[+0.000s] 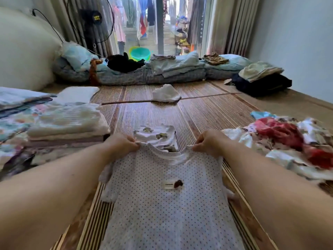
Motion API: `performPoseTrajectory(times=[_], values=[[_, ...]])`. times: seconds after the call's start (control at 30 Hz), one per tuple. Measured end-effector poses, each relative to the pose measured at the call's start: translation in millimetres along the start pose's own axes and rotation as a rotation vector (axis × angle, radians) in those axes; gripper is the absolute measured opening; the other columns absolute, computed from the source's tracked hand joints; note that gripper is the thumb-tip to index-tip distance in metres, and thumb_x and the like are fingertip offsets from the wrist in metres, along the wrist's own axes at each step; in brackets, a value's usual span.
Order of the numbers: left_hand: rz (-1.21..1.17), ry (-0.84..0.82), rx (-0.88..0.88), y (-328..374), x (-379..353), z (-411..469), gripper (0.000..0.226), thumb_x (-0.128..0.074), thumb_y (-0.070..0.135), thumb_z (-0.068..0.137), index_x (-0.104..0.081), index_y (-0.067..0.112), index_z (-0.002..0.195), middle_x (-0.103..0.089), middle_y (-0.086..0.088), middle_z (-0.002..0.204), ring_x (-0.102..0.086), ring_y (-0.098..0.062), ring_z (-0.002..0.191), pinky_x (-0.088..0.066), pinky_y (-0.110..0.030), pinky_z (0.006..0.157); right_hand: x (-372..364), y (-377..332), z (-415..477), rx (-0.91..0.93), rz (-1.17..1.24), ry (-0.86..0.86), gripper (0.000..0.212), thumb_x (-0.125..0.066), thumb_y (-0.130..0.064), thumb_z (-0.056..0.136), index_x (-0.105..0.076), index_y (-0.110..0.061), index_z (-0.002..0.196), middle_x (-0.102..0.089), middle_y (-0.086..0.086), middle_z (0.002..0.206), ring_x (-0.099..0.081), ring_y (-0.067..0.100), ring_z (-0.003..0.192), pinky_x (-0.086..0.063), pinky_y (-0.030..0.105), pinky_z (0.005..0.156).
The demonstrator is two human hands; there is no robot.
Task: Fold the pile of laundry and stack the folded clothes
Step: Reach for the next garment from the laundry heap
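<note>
At the bottom centre I had the white, dark-dotted cotton shirt stretched out over the striped woven mat. My left hand and right hand each pinched a shoulder beside the neckline. Just beyond lay a small folded white printed garment. At mid-left a stack of folded pale clothes stood done. At mid-right a jumbled red-and-white pile waited, so I judged roughly half remained.
</note>
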State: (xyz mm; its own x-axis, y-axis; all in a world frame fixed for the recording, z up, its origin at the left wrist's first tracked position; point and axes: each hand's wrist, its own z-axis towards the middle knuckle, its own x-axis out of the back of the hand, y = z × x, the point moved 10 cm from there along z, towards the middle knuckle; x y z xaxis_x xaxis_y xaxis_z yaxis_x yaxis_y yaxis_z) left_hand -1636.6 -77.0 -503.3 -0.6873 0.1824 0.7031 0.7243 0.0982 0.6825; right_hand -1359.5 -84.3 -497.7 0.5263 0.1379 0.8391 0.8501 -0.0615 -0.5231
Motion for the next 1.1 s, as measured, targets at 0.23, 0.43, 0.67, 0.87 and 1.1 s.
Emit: performPoseTrajectory(times=[0.23, 0.43, 0.67, 0.87, 1.1], values=[[0.289, -0.077, 0.046, -45, -48, 44, 0.041, -0.058, 0.054, 0.087, -0.071, 0.02, 0.105, -0.066, -0.004, 0.109, -0.06, -0.019, 0.094, -0.044, -0.021, 0.066, -48, 46, 41, 0.01, -0.022, -0.078, 0.055, -0.049, -0.072, 0.079, -0.063, -0.02, 0.088, -0.059, -0.005, 0.085, -0.055, 0.013, 0.078, -0.043, 0.027, 0.07], [0.062, -0.403, 0.122, -68, -52, 16, 0.095, -0.064, 0.079, 0.059, -0.057, 0.015, 0.129, -0.052, -0.007, 0.139, -0.046, -0.024, 0.131, -0.03, -0.037, 0.111, -48, 86, 5, -0.082, 0.081, -0.313, 0.069, -0.062, -0.073, 0.063, -0.067, -0.013, 0.096, -0.069, 0.01, 0.098, -0.067, 0.028, 0.092, -0.056, 0.038, 0.082], [0.15, -0.217, 0.141, -89, -14, -11, 0.037, -0.067, 0.031, 0.04, -0.065, 0.01, 0.07, -0.065, -0.003, 0.07, -0.06, -0.018, 0.068, -0.045, -0.027, 0.063, -33, 84, -27, -0.075, 0.694, -0.158, 0.034, -0.072, -0.018, 0.079, -0.063, -0.002, 0.107, -0.065, 0.023, 0.109, -0.065, 0.035, 0.098, -0.054, 0.046, 0.09], [0.124, 0.082, 0.146, -59, 24, -29, 0.017, -0.068, 0.022, 0.08, -0.067, 0.006, 0.084, -0.067, -0.012, 0.083, -0.062, -0.025, 0.075, -0.045, -0.028, 0.058, -11, 89, -42, -0.237, 0.379, 0.036, 0.036, -0.075, -0.022, 0.08, -0.054, -0.009, 0.105, -0.063, 0.014, 0.097, -0.066, 0.029, 0.085, -0.059, 0.042, 0.071], [-0.331, -0.55, 0.216, 1, -79, -50, 0.032, -0.06, 0.028, 0.091, -0.052, 0.009, 0.117, -0.063, -0.012, 0.09, -0.06, -0.017, 0.065, -0.051, -0.024, 0.054, -38, 22, -56, -0.189, 0.729, -0.373, 0.023, -0.057, -0.009, 0.091, -0.054, -0.01, 0.114, -0.065, 0.02, 0.103, -0.065, 0.023, 0.07, -0.057, 0.026, 0.057]])
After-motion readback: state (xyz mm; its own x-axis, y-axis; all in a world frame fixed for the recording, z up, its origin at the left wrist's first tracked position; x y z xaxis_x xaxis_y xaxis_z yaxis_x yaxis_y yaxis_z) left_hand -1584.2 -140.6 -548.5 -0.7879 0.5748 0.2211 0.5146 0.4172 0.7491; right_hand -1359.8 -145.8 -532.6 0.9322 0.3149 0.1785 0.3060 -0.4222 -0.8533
